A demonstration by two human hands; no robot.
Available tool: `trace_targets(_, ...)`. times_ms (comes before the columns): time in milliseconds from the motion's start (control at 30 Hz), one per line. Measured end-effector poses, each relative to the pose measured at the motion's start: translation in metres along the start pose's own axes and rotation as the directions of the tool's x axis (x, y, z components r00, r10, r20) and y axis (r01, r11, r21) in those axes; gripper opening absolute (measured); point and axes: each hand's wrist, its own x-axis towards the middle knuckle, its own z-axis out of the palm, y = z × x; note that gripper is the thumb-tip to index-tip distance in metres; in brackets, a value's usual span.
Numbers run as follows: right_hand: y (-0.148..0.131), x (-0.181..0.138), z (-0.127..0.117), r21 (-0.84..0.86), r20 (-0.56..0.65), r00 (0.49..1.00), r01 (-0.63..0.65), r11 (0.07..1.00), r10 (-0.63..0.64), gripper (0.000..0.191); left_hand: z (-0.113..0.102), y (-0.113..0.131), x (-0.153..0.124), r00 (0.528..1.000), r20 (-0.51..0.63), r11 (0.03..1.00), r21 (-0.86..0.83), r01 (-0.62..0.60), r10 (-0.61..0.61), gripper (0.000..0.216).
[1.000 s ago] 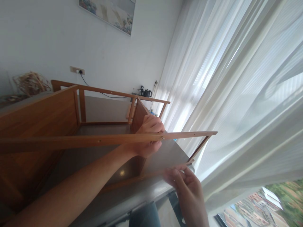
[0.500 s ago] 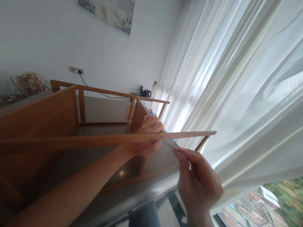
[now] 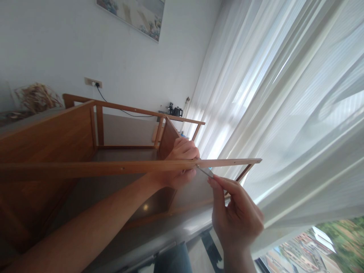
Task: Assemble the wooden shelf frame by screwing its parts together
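A long wooden rail (image 3: pixel 159 166) runs across in front of me, part of a wooden furniture frame. My left hand (image 3: pixel 182 151) reaches under it and is closed around the rail from behind, fingers curled above and thumb below. A small metal screw (image 3: pixel 197 165) sits in the rail's face beside that hand. My right hand (image 3: pixel 231 203) pinches a thin metal hex key (image 3: pixel 204 172) between thumb and fingertips. The key's tip meets the screw head; whether it is fully seated I cannot tell.
A wooden panel (image 3: pixel 54 132) stands at the left of the frame, with a rear rail (image 3: pixel 133 109) behind. White curtains (image 3: pixel 273 94) hang on the right. A black kettle (image 3: pixel 178 111) and a wall socket (image 3: pixel 93 82) show at the back. Dried plant material (image 3: pixel 36 98) lies far left.
My right hand has moved slightly left and up, bringing the hex key's tip from just short of the screw onto it. My left hand keeps its hold on the rail.
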Motion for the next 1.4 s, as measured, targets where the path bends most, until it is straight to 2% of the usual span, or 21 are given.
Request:
trace_targets(133,-0.004,0.001,-0.002,-0.02,0.005,0.999,0.042,0.999,-0.041,0.023,-0.001,0.001,0.001,1.0,-0.003,1.0,0.008,0.01,-0.01,0.011)
trace_targets(333,-0.007,0.001,-0.007,-0.031,0.046,0.999,0.005,1.0,-0.004,0.027,0.0,0.0,0.0,1.0,-0.001,1.0,-0.001,0.009,-0.009,0.012)
trace_targets(667,-0.005,0.0,-0.009,-0.041,0.074,0.997,0.032,0.999,-0.029,0.031,-0.002,0.003,0.002,1.0,0.012,1.0,0.019,0.015,-0.016,0.013)
trace_targets(900,-0.01,0.004,-0.012,-0.023,0.11,0.989,0.1,0.995,-0.097,0.038,-0.001,0.002,0.002,1.0,0.015,1.0,0.025,0.008,-0.009,0.015)
trace_targets(1067,-0.017,0.011,-0.017,0.014,0.223,0.969,0.105,0.994,-0.106,0.041,-0.001,0.002,0.002,1.0,0.012,1.0,0.017,-0.003,0.003,0.014)
trace_targets(1167,-0.02,0.015,-0.018,0.043,0.243,0.969,0.027,0.999,-0.037,0.034,-0.001,0.003,0.003,1.0,0.008,1.0,0.015,-0.011,0.01,0.015)
trace_targets(1267,-0.02,0.016,-0.017,0.093,0.275,0.957,-0.127,0.988,0.097,0.022,-0.001,0.003,0.003,1.0,-0.001,1.0,0.025,-0.009,0.009,0.015)
trace_targets(1400,-0.019,0.012,-0.017,0.23,0.387,0.888,-0.352,0.907,0.246,0.03,-0.002,0.005,0.005,1.0,-0.005,0.999,0.016,-0.028,0.028,0.013)
